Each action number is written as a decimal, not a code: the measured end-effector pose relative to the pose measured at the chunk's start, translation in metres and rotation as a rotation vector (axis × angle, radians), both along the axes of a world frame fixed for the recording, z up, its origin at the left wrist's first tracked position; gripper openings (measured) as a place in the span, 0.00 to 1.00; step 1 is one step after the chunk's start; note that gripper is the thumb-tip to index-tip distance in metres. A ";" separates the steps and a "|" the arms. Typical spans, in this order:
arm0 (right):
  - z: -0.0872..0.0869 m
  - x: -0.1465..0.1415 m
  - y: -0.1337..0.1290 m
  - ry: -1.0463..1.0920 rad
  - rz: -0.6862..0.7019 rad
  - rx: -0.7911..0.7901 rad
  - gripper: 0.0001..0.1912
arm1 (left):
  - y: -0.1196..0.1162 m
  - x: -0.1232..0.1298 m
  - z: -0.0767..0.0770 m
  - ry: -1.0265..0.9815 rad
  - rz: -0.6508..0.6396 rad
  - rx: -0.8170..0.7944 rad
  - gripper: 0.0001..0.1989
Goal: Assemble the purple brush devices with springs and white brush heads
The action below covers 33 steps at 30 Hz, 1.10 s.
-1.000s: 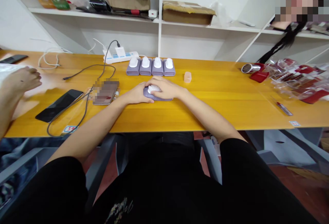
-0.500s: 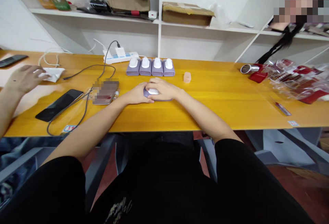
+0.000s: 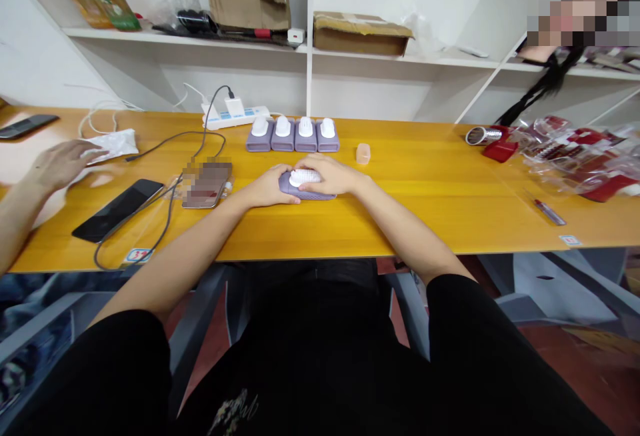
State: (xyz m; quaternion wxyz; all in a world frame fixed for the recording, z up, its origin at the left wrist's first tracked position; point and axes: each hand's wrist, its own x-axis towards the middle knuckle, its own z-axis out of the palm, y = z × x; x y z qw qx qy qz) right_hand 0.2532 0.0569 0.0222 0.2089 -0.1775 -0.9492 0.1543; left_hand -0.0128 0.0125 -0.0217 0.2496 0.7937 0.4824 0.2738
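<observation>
**hands:** the person's left hand (image 3: 273, 187) hugs the left side of the piece, and the right hand (image 3: 333, 174) drapes over the top, nearly meeting it
**fingers:** right ones pressed together, curled over the cap; left ones wrap the side, tips partly hidden; cupped hold, no clear pinch
**piece:** a lilac plastic base with a white ribbed cap (image 3: 304, 183), under both hands, mid-table on the yellow wooden tabletop (image 3: 425, 223), near edge
**handling:** looks light and stiff, maybe a bit slippery; I'd grab the base by its long sides and go easy on the cap
**left:** a black smartphone (image 3: 117, 210) near the edge, a grey cable (image 3: 173, 204) looping past it, a pixelated flat object (image 3: 207, 184), and a co-worker's hand (image 3: 60, 165) at a crumpled white tissue (image 3: 113, 144)
**right:** a red-handled small screwdriver (image 3: 549, 212), and a pile of clear-and-red plastic packaging (image 3: 575, 156)
**far:** four lilac bases with white caps in a tight row (image 3: 293, 136), a small peach-coloured block (image 3: 363, 153), and a white power strip (image 3: 235, 117)
</observation>
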 end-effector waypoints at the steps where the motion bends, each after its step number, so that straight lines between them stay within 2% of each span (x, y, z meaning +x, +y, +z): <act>1: 0.001 0.006 0.002 -0.011 -0.030 -0.013 0.27 | -0.001 0.000 0.001 0.013 0.006 -0.006 0.53; 4: 0.006 0.026 0.008 -0.050 -0.087 -0.074 0.32 | -0.003 -0.001 0.002 0.033 0.012 -0.008 0.53; 9: 0.010 0.051 0.021 -0.056 -0.105 -0.342 0.27 | -0.004 -0.001 0.000 0.045 0.003 0.010 0.53; 11: 0.007 0.053 0.025 -0.013 -0.110 -0.424 0.25 | -0.004 0.000 0.000 0.048 -0.003 0.026 0.52; 18: -0.010 0.043 0.030 0.122 -0.114 -0.527 0.17 | -0.002 0.000 -0.002 0.058 -0.032 0.063 0.50; 25: -0.018 0.041 0.034 0.168 -0.114 -0.536 0.16 | -0.001 0.003 -0.002 0.049 -0.050 0.083 0.47; 33: -0.019 0.040 0.036 0.151 -0.067 -0.450 0.12 | -0.003 0.004 0.001 0.043 -0.046 0.078 0.47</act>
